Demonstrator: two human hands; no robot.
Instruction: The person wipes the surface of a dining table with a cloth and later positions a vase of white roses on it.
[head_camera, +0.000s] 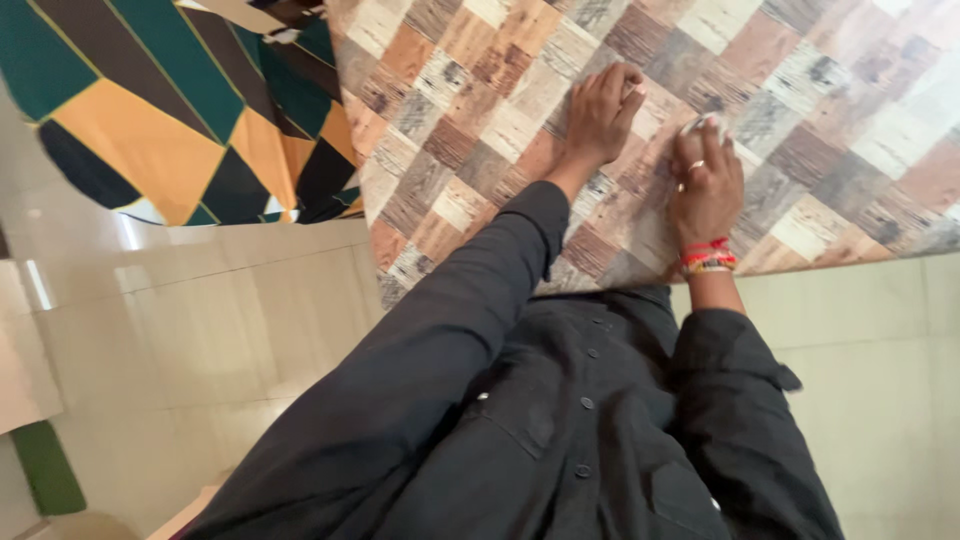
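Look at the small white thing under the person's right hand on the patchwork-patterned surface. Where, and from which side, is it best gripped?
Most of the white thing is hidden by the right hand, which presses it flat on the patterned surface. Only its far edge shows beyond the fingertips, so probably pinch that exposed edge, coming from the far side. The left hand lies flat beside it.

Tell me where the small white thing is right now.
In the head view, the small white thing sits under the right hand's fingertips on the checkered tabletop, just right of the left hand.
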